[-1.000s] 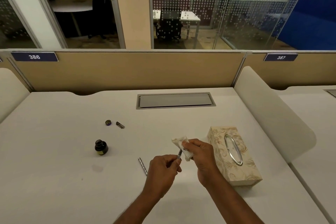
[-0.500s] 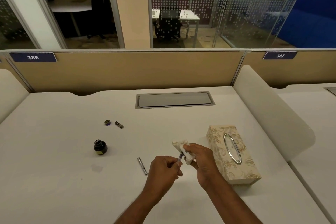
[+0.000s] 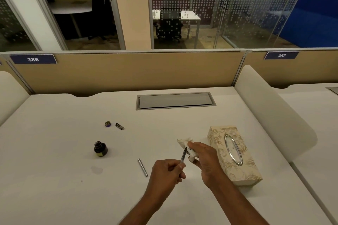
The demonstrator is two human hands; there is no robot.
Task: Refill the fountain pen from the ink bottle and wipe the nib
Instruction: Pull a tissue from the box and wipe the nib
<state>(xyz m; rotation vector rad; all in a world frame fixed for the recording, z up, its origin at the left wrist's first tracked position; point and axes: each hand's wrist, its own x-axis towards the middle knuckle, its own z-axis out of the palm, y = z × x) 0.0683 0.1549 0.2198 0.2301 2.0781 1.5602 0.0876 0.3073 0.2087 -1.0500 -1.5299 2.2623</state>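
My left hand [image 3: 167,171] grips the dark front section of the fountain pen [image 3: 183,156], nib pointing up and away. My right hand [image 3: 204,160] pinches a crumpled white tissue [image 3: 185,143] around the nib, which is hidden inside the tissue. The open ink bottle [image 3: 100,149] stands on the white desk to the left, apart from both hands. Its cap [image 3: 107,124] and a short dark pen part [image 3: 119,126] lie farther back. A patterned silver pen barrel [image 3: 142,167] lies on the desk just left of my left hand.
A floral tissue box [image 3: 236,155] sits right beside my right hand. A faint stain [image 3: 96,170] marks the desk below the bottle. A grey cable hatch [image 3: 175,100] lies at the back, a tan partition [image 3: 128,71] behind it, and a curved white divider [image 3: 274,115] on the right.
The pen has slid a little further out of the tissue, so more of its dark section shows between my hands. Both hands stay in nearly the same place.
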